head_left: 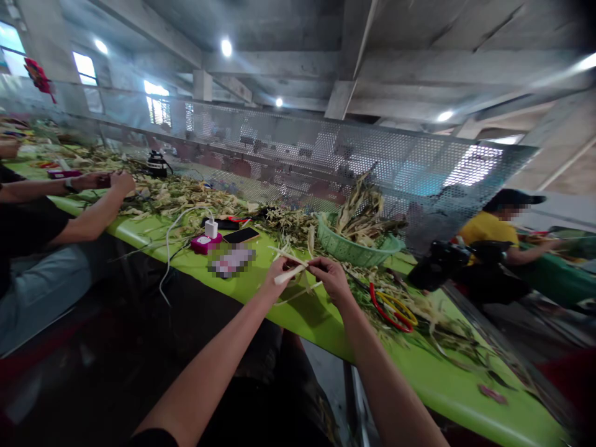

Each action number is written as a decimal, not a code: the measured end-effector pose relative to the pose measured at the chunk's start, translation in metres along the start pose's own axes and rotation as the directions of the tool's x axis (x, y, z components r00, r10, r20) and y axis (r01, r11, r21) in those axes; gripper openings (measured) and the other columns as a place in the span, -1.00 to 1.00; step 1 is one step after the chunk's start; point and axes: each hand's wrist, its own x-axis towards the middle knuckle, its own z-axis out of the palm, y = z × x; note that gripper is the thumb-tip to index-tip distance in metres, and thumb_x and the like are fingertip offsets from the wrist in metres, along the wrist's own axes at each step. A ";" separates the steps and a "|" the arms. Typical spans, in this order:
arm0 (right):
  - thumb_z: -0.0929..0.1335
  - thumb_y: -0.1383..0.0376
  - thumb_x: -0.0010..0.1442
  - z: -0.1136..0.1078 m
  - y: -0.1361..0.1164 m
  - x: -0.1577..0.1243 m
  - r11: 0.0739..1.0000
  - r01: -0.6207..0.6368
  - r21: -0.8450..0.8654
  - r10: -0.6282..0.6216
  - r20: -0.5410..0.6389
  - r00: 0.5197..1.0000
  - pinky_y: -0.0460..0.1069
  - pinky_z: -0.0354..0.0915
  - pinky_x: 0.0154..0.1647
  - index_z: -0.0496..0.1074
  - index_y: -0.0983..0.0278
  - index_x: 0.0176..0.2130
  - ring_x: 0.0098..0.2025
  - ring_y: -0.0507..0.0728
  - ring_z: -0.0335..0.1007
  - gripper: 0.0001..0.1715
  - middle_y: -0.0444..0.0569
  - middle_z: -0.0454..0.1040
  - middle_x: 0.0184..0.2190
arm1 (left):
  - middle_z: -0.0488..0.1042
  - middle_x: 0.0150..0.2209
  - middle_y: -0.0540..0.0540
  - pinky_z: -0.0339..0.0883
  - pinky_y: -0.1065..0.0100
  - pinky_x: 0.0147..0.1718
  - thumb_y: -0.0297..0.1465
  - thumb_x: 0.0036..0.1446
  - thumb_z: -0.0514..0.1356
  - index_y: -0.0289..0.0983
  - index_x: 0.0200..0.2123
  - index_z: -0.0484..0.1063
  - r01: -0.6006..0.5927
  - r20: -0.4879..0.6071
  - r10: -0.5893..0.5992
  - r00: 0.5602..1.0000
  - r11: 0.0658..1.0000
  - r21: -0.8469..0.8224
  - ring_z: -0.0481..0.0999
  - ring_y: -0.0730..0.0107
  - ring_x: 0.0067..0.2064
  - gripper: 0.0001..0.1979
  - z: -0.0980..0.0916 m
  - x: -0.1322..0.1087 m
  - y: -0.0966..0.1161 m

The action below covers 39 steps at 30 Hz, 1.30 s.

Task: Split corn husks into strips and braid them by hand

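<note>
Lime-green plastic table [302,320] lying under pale peeled plant stalk [292,273], its long axis running 8 to 2 o'clock; left hand [274,280] pinching lower end, right hand [333,278] at 3 o'clock, fingers gripping upper tip.

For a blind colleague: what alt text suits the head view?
The left hand and right hand hold a pale stalk over a green table strewn with husks. Behind stands a green basket; red and yellow rings lie right of it, a phone left.
</note>
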 end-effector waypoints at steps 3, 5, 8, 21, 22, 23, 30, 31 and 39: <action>0.45 0.18 -0.08 0.001 -0.001 0.000 1.000 0.002 0.001 -0.002 -0.005 1.000 -0.05 0.05 -0.51 0.51 0.26 -0.43 -0.55 0.02 0.12 -0.79 -0.19 0.30 -0.63 | 0.51 -0.29 -0.13 0.36 0.31 -0.24 -0.40 0.01 0.24 -0.32 -0.25 0.47 0.001 0.018 -0.001 1.000 1.000 0.006 0.48 0.34 -0.26 -0.80 0.001 0.003 -0.002; 0.45 0.18 -0.09 0.001 -0.001 0.000 1.000 0.009 -0.009 -0.009 0.002 1.000 -0.05 0.05 -0.51 0.51 0.26 -0.44 -0.55 0.03 0.13 -0.80 -0.18 0.32 -0.62 | 0.52 -0.24 -0.15 0.36 0.32 -0.25 -0.41 0.01 0.24 -0.30 -0.19 0.47 -0.014 0.049 0.014 0.999 1.000 0.005 0.48 0.33 -0.24 -0.75 0.001 0.001 0.000; 0.45 0.18 -0.10 0.003 0.000 0.000 0.998 0.041 -0.048 -0.041 0.010 0.999 -0.05 0.07 -0.50 0.51 0.25 -0.45 -0.53 0.04 0.16 -0.81 -0.16 0.36 -0.59 | 0.51 -0.25 -0.15 0.34 0.34 -0.28 -0.43 -0.01 0.24 -0.30 -0.20 0.48 -0.037 0.058 0.037 0.998 0.999 0.004 0.46 0.34 -0.25 -0.76 0.003 -0.002 0.004; 0.42 0.21 -0.05 0.005 -0.001 -0.001 0.999 0.028 -0.019 -0.028 -0.010 1.000 -0.04 0.12 -0.50 0.48 0.24 -0.45 -0.52 0.06 0.19 -0.85 -0.15 0.36 -0.58 | 0.41 -0.37 -0.04 0.29 0.37 -0.34 -0.35 0.00 0.22 -0.25 -0.34 0.34 -0.040 0.002 0.040 0.999 0.996 0.084 0.38 0.39 -0.33 -0.85 0.000 0.001 -0.005; 0.43 0.19 -0.04 0.005 0.000 -0.001 0.999 0.036 -0.016 -0.036 0.004 0.999 -0.05 0.12 -0.50 0.50 0.24 -0.41 -0.52 0.05 0.19 -0.83 -0.13 0.39 -0.55 | 0.40 -0.37 -0.04 0.29 0.36 -0.34 -0.34 0.00 0.23 -0.25 -0.34 0.34 -0.042 -0.004 0.043 0.999 0.995 0.088 0.38 0.39 -0.34 -0.84 0.000 0.001 -0.005; 0.43 0.18 -0.03 0.005 0.001 -0.001 0.999 0.049 -0.025 -0.048 0.021 0.999 -0.05 0.12 -0.50 0.52 0.24 -0.37 -0.51 0.05 0.19 -0.80 -0.12 0.42 -0.51 | 0.40 -0.37 -0.05 0.29 0.36 -0.34 -0.34 0.00 0.23 -0.26 -0.33 0.34 -0.049 -0.003 0.050 0.999 0.995 0.090 0.37 0.39 -0.33 -0.83 0.000 0.000 -0.005; 0.44 0.13 -0.03 0.004 0.003 -0.001 0.993 0.062 -0.097 -0.056 0.061 0.997 -0.05 0.13 -0.48 0.52 0.24 -0.36 -0.50 0.06 0.21 -0.75 -0.11 0.44 -0.52 | 0.37 -0.39 -0.02 0.27 0.37 -0.32 -0.41 0.01 0.21 -0.26 -0.36 0.33 -0.040 -0.015 0.041 0.999 0.997 0.064 0.36 0.42 -0.34 -0.89 0.000 0.003 -0.006; 0.45 0.14 -0.04 0.004 0.004 0.000 0.995 0.054 -0.088 -0.049 0.057 0.997 -0.05 0.13 -0.48 0.51 0.25 -0.38 -0.50 0.06 0.21 -0.76 -0.12 0.42 -0.54 | 0.37 -0.39 -0.02 0.26 0.37 -0.33 -0.41 0.01 0.21 -0.26 -0.37 0.32 -0.027 -0.017 0.027 0.999 0.999 0.046 0.36 0.42 -0.35 -0.89 0.000 0.004 -0.007; 0.43 0.19 -0.03 0.006 0.000 -0.001 1.000 0.016 0.006 -0.016 0.059 0.998 -0.05 0.16 -0.50 0.49 0.24 -0.37 -0.48 0.06 0.23 -0.80 -0.14 0.40 -0.52 | 0.40 -0.43 -0.04 0.27 0.36 -0.34 -0.47 -0.06 0.25 -0.31 -0.37 0.36 0.011 0.014 -0.011 1.000 0.999 0.039 0.37 0.42 -0.38 -0.86 0.001 0.010 -0.010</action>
